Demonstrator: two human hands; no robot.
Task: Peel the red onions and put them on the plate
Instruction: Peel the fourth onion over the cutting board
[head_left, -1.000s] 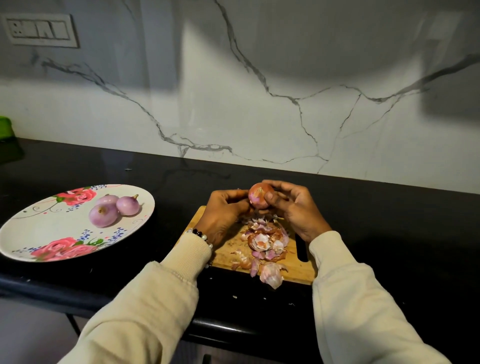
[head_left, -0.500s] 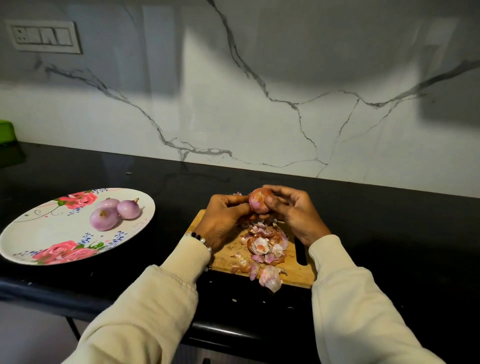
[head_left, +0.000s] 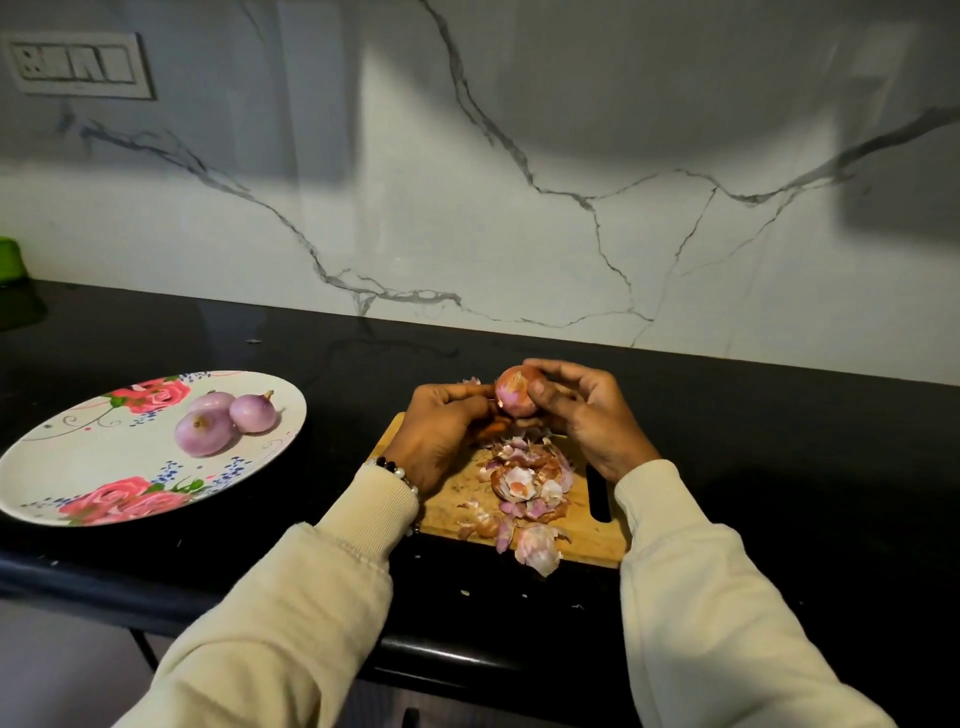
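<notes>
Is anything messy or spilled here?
Yes. One big peel hangs off the cutting board's near edge, and small skin flecks lie on the black counter below it.

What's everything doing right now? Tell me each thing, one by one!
Onion in hands: held above the board, partly peeled.
Left hand: pulling at the onion's skin.
Right hand: gripping the onion.
Plate: on the counter, holding three peeled onions.
Cutting board: flat, scattered with peels.
</notes>
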